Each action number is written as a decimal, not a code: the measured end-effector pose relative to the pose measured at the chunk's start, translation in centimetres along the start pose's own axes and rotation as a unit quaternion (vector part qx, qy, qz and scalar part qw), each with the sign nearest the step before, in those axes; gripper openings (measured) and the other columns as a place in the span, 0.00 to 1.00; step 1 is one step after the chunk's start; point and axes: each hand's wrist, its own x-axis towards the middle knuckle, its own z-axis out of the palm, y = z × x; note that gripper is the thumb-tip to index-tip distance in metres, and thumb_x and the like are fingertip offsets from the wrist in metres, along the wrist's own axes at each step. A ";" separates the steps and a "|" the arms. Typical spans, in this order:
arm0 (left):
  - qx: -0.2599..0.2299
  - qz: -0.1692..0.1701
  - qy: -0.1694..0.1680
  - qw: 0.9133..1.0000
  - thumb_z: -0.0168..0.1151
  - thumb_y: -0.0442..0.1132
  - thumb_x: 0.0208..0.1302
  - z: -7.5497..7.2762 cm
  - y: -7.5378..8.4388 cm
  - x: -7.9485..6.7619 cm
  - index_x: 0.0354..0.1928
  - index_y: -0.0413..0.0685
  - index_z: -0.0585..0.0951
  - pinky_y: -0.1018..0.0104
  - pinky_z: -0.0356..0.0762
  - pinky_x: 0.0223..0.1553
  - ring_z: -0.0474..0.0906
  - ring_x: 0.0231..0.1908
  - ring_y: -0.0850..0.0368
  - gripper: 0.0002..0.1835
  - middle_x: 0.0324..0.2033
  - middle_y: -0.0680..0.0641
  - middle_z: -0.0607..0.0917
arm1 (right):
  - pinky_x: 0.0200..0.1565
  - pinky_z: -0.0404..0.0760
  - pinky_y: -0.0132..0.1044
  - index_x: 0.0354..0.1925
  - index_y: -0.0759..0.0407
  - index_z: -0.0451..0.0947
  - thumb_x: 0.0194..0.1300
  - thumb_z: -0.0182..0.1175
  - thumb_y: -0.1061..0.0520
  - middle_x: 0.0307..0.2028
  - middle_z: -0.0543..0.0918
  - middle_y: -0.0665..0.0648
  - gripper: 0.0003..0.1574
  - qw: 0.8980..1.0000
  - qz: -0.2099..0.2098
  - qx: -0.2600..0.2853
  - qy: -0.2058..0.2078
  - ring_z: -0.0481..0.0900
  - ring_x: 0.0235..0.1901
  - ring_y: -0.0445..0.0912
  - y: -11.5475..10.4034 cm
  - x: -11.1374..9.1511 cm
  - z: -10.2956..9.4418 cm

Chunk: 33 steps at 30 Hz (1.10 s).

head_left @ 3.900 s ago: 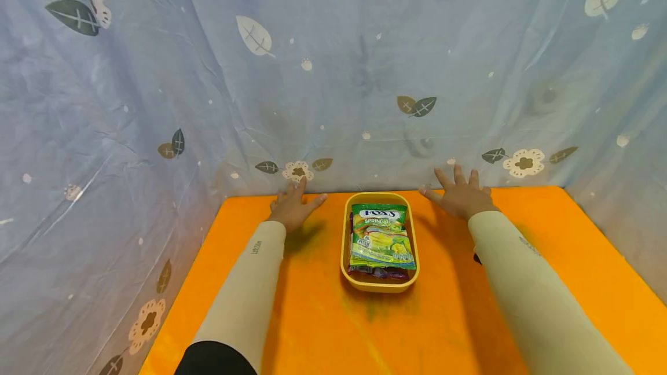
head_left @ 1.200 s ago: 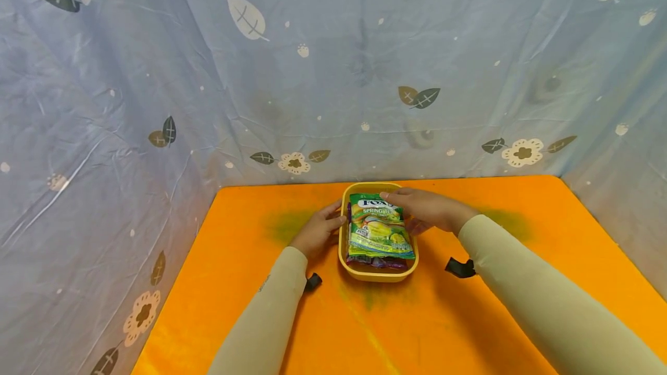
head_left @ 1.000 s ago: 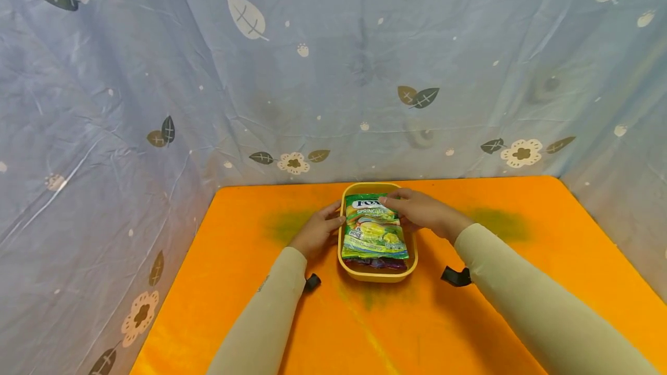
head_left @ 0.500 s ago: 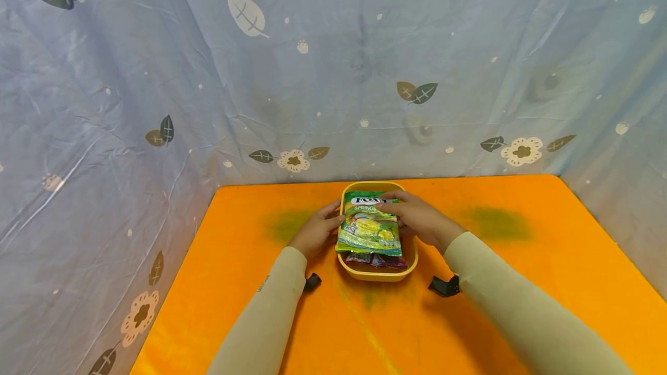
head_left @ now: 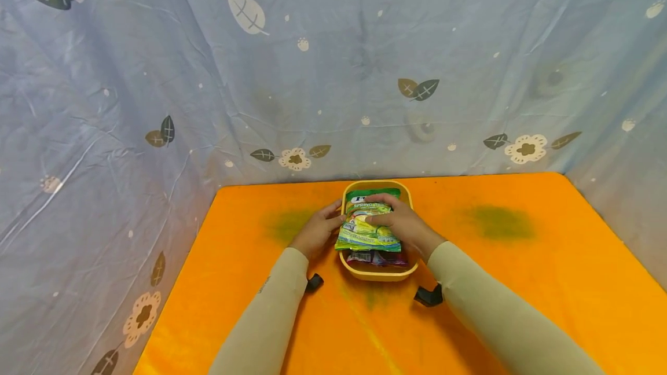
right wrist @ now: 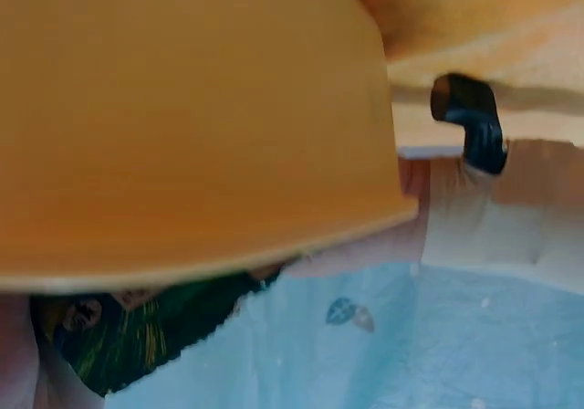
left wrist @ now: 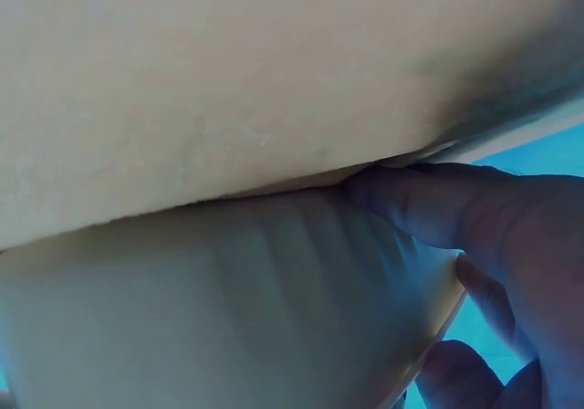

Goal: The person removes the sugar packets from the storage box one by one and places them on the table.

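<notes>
In the head view, a green and yellow Fox's candy bag point(head_left: 365, 242) overlaps the left rim of the yellow tray point(head_left: 380, 276). My right hand point(head_left: 409, 224) grips the bag from the right, thumb and forefinger over its front; its other fingers are hidden. The green bag point(right wrist: 155, 336) shows past the tray's edge in the right wrist view. Purple packets point(head_left: 385, 258) lie under it in the tray. My left hand point(head_left: 315, 233) rests against the tray's left side. In the left wrist view, its fingers point(left wrist: 429, 199) touch the outside of the tray wall point(left wrist: 228, 309).
An orange table point(head_left: 250, 282) bears the tray, with green stains point(head_left: 500, 221) on either side. A blue patterned curtain point(head_left: 333, 74) closes off the back and sides. Black pieces point(head_left: 429, 295) stick out at both wrists.
From open above the table, both hands have come to the tray. My right hand has taken the candy bag and shifted it left over the rim, reaching further across it. The left hand stays put lately.
</notes>
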 end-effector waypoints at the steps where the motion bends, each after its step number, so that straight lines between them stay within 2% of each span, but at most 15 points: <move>1: 0.002 -0.001 0.000 1.000 0.57 0.44 0.69 0.0 0.0 0.0 0.72 0.63 0.63 0.58 0.79 0.47 0.80 0.48 0.50 0.30 0.60 0.47 0.73 | 0.45 0.77 0.47 0.61 0.42 0.72 0.60 0.68 0.51 0.59 0.67 0.54 0.31 1.000 -0.004 -0.012 0.006 0.75 0.46 0.56 0.2 0.0 -0.1; 2: 0.006 0.001 0.000 1.000 0.57 0.44 0.69 0.0 0.0 0.0 0.72 0.62 0.63 0.58 0.79 0.47 0.80 0.48 0.50 0.30 0.60 0.47 0.73 | 0.46 0.76 0.47 0.60 0.42 0.72 0.59 0.68 0.50 0.61 0.65 0.52 0.31 1.000 -0.011 -0.027 0.010 0.74 0.48 0.56 0.3 0.0 -0.1; 8: -0.002 0.008 -0.007 1.000 0.58 0.44 0.69 0.0 0.1 0.1 0.72 0.62 0.62 0.58 0.79 0.47 0.79 0.49 0.50 0.31 0.61 0.48 0.72 | 0.46 0.76 0.47 0.61 0.41 0.71 0.59 0.68 0.49 0.64 0.60 0.52 0.32 0.999 -0.017 -0.029 0.008 0.73 0.48 0.56 0.3 0.0 -0.3; 15: 0.000 -0.006 -0.012 1.000 0.57 0.45 0.69 0.2 0.3 -0.1 0.71 0.66 0.63 0.56 0.79 0.46 0.80 0.48 0.49 0.30 0.59 0.49 0.73 | 0.43 0.79 0.47 0.60 0.40 0.72 0.60 0.68 0.51 0.63 0.62 0.53 0.31 1.000 -0.009 -0.018 0.016 0.75 0.46 0.57 0.2 -0.2 -0.3; 20: -0.012 -0.010 -0.012 1.000 0.58 0.45 0.69 0.3 0.3 0.0 0.72 0.63 0.61 0.55 0.79 0.47 0.79 0.49 0.49 0.32 0.62 0.48 0.71 | 0.42 0.78 0.46 0.59 0.39 0.73 0.60 0.68 0.53 0.65 0.59 0.50 0.30 0.999 -0.018 -0.024 0.024 0.75 0.45 0.56 0.1 -0.4 -0.2; 26: -0.025 -0.011 -0.010 1.000 0.59 0.44 0.68 0.5 0.1 0.1 0.72 0.63 0.61 0.54 0.79 0.47 0.79 0.49 0.48 0.32 0.62 0.47 0.71 | 0.40 0.79 0.46 0.59 0.39 0.73 0.61 0.67 0.56 0.64 0.61 0.53 0.29 0.999 -0.025 -0.022 0.024 0.76 0.41 0.57 -0.2 -0.8 -0.3; 30: -0.028 -0.013 -0.004 1.000 0.58 0.43 0.69 0.5 0.0 0.0 0.72 0.63 0.61 0.55 0.78 0.47 0.79 0.49 0.48 0.32 0.62 0.46 0.71 | 0.39 0.80 0.45 0.60 0.38 0.73 0.61 0.67 0.56 0.63 0.60 0.54 0.30 0.999 -0.029 -0.023 0.019 0.77 0.40 0.57 -0.7 -1.0 -0.7; 33: -0.030 -0.012 -0.002 0.999 0.58 0.44 0.69 0.5 0.1 0.0 0.72 0.64 0.62 0.56 0.78 0.48 0.79 0.49 0.48 0.32 0.62 0.48 0.71 | 0.39 0.82 0.46 0.62 0.41 0.70 0.63 0.65 0.57 0.63 0.59 0.56 0.31 1.000 -0.028 -0.005 0.004 0.79 0.38 0.57 -1.8 -1.6 -0.9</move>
